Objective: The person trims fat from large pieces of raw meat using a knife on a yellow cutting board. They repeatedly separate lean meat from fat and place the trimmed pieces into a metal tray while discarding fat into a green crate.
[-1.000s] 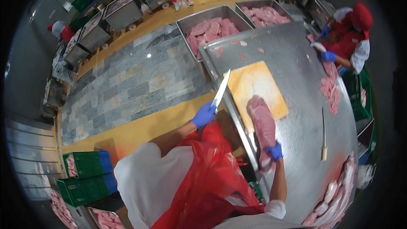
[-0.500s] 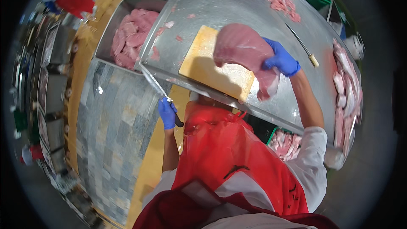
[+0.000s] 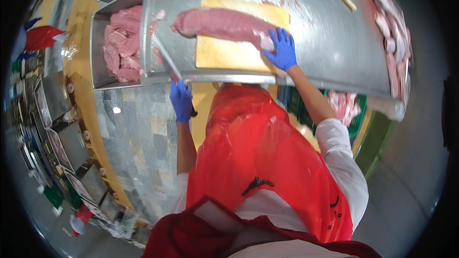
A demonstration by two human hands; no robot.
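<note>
A long, pink piece of boneless meat (image 3: 224,24), pork loin by its look, lies across a yellowed cutting board (image 3: 220,59) on the steel table. Its left end reaches past the board onto the metal. My right hand (image 3: 283,51), in a blue glove, rests on the meat's right end with the fingers spread. Off the table's front edge, my left hand (image 3: 181,101), gloved in blue too, is closed round the dark handle of a knife (image 3: 166,56). The blade points up and to the left, over the table's left corner.
Steel bins (image 3: 95,57) of cut meat stand left of the table (image 3: 330,57). A steel rod with a pale handle (image 3: 349,3) lies at the back right. Long meat strips (image 3: 389,38) line the right edge. Below the front edge is a green crate (image 3: 358,117) with scraps.
The meat, held up and folded over in my right hand before, now lies stretched out on the board. My right hand has opened flat on its end. The knife stays in my left hand.
</note>
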